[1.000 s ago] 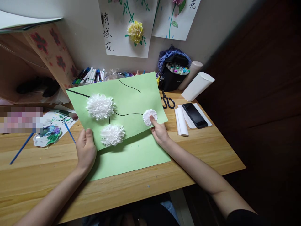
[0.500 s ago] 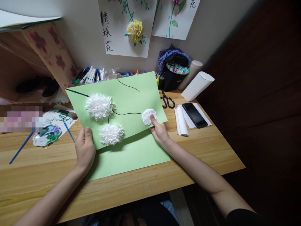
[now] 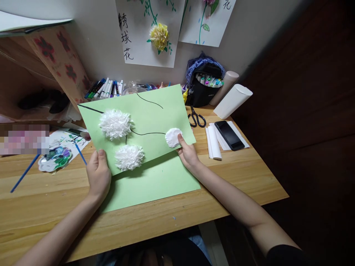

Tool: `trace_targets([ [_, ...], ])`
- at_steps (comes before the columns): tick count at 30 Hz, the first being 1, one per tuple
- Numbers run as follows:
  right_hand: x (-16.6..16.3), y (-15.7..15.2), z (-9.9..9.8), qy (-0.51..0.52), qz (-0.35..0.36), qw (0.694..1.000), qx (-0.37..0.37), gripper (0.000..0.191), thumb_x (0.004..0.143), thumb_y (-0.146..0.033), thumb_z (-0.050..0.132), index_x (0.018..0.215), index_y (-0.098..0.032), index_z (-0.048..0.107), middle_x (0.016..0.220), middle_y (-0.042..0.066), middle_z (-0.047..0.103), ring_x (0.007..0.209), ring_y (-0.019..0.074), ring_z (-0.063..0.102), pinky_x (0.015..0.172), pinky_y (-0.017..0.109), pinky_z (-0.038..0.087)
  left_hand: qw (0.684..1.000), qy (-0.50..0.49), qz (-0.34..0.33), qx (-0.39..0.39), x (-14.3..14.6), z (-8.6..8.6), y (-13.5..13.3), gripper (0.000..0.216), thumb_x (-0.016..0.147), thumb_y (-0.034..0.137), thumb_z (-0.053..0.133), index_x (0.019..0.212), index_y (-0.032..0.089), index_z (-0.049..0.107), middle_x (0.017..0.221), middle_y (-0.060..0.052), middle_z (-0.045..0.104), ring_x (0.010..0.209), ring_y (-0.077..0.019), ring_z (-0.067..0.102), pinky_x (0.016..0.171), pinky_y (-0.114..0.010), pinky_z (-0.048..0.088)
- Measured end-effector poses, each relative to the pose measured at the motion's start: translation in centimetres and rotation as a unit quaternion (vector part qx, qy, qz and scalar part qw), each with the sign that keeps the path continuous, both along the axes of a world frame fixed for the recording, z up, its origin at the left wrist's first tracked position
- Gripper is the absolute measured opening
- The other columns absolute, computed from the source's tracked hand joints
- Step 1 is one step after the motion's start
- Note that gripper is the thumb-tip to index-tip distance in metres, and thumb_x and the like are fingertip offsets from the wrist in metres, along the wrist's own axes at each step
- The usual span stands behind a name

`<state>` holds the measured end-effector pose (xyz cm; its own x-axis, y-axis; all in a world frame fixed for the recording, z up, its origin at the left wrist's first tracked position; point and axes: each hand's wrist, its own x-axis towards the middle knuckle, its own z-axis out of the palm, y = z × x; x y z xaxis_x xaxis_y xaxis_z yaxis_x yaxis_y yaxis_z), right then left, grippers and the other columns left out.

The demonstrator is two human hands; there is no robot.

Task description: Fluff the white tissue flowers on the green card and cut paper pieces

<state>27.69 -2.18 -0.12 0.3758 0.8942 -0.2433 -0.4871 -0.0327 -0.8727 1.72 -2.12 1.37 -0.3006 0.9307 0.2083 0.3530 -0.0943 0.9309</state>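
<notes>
Both hands hold up a light green sheet of paper [image 3: 149,118], tilted above the desk. My left hand [image 3: 98,173] grips its lower left edge, thumb in front and fingers behind. At the lower right edge my right hand [image 3: 188,153] pinches it, the thumb at the rim of a white paper disc [image 3: 173,137]. Two fluffy white paper flowers, an upper flower [image 3: 115,125] and a lower flower [image 3: 129,157], stand out from the sheet's left part. Thin black lines run across it. Under the raised sheet lies another green sheet [image 3: 152,188], flat on the wood.
On the right are black-handled scissors [image 3: 197,120], folded white paper [image 3: 213,142], a phone [image 3: 229,135] and a white cylinder [image 3: 233,101]. A black marker case [image 3: 203,88] stands behind. A paint palette [image 3: 55,159] and blue brush [image 3: 24,173] lie left, on the wooden desk [image 3: 235,184].
The raised green sheet has shifted slightly left together with my left hand. My right hand keeps its grip and has barely moved.
</notes>
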Motion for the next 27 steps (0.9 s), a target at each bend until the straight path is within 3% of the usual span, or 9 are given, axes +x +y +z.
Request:
trace_targets([
  [5,-0.10,-0.19,0.41,0.030,0.014,0.999,0.002,0.059,0.056,-0.044,0.082,0.107,-0.022,0.061,0.115,0.006,0.066,0.106,0.0227,0.062,0.074,0.029,0.058,1.000,-0.010,0.010,0.000,-0.10,-0.10,0.14,0.052,0.082,0.065,0.044,0.068,0.016,0.048,0.065,0.003,0.042,0.063,-0.0111,0.036,0.055,-0.022,0.030],
  [10,-0.42,-0.51,0.59,-0.008,0.058,0.998,-0.014,0.062,0.048,-0.032,0.086,0.104,-0.024,0.061,0.105,0.002,0.068,0.092,0.0201,0.066,0.062,0.025,0.058,0.999,-0.023,0.021,0.005,-0.21,-0.26,0.13,0.051,0.082,0.064,0.045,0.068,0.015,0.048,0.064,0.004,0.041,0.060,-0.0099,0.035,0.054,-0.021,0.029],
  [20,-0.34,-0.74,0.43,-0.071,0.063,0.995,-0.005,0.058,0.052,-0.037,0.084,0.103,-0.018,0.063,0.094,0.006,0.069,0.094,0.0224,0.064,0.068,0.030,0.059,1.000,-0.014,0.012,0.004,-0.14,-0.18,0.24,0.052,0.083,0.065,0.043,0.070,0.015,0.048,0.066,0.003,0.042,0.062,-0.0101,0.036,0.055,-0.021,0.030],
  [27,0.36,-0.39,0.69,-0.056,0.051,0.997,0.003,0.053,0.058,-0.042,0.081,0.102,-0.021,0.064,0.084,0.002,0.070,0.089,0.0209,0.065,0.069,0.032,0.059,1.000,-0.011,0.019,0.011,-0.28,-0.37,0.14,0.050,0.084,0.063,0.042,0.067,0.016,0.045,0.063,0.005,0.037,0.059,-0.0096,0.033,0.053,-0.022,0.028],
])
